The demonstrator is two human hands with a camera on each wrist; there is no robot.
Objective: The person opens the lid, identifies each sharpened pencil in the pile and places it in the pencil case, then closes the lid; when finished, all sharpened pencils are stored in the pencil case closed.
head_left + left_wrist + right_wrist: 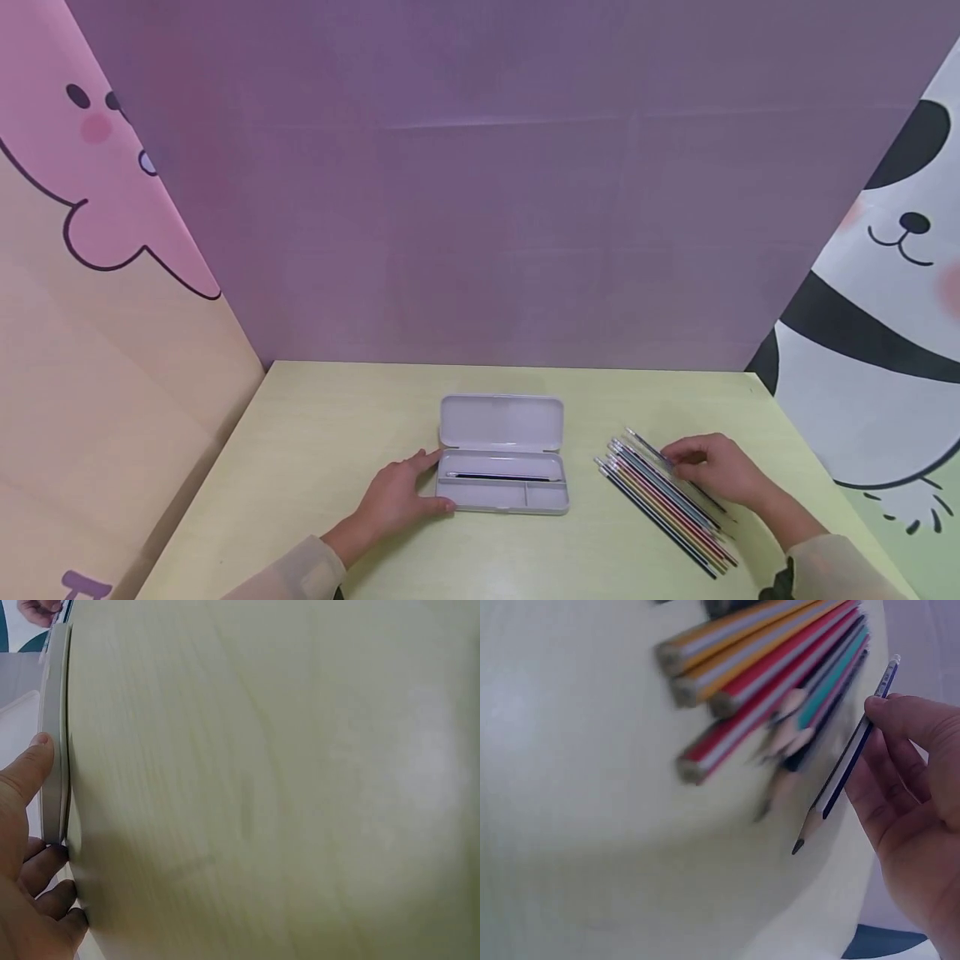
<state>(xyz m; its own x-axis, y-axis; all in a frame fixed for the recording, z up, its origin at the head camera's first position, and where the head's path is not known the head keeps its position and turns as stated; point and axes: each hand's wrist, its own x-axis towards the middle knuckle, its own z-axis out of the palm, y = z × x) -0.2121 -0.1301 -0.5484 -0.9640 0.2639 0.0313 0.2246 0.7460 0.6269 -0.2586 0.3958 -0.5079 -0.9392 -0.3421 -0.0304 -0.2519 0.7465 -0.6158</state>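
Note:
An open white pencil case (542, 500) lies on the table, its lid (501, 422) laid back behind it. One dark pencil (498, 477) rests lengthwise inside. My left hand (405, 497) holds the case's left end, thumb on the near edge (54, 742) and fingers at the far corner. To the right, a row of striped pencils (663, 500) lies slanted on the table. My right hand (716, 468) pinches a blue-and-white pencil (847, 761) between thumb and fingers, at the row's right side. Its sharpened tip points toward the near side of the table.
The pale wooden table (322, 433) meets a purple wall panel (510, 208) at the back. A wall with a pink cartoon figure (112, 167) stands left, and one with a panda (900, 333) right. Some pencils in the row show sharpened tips, others flat ends.

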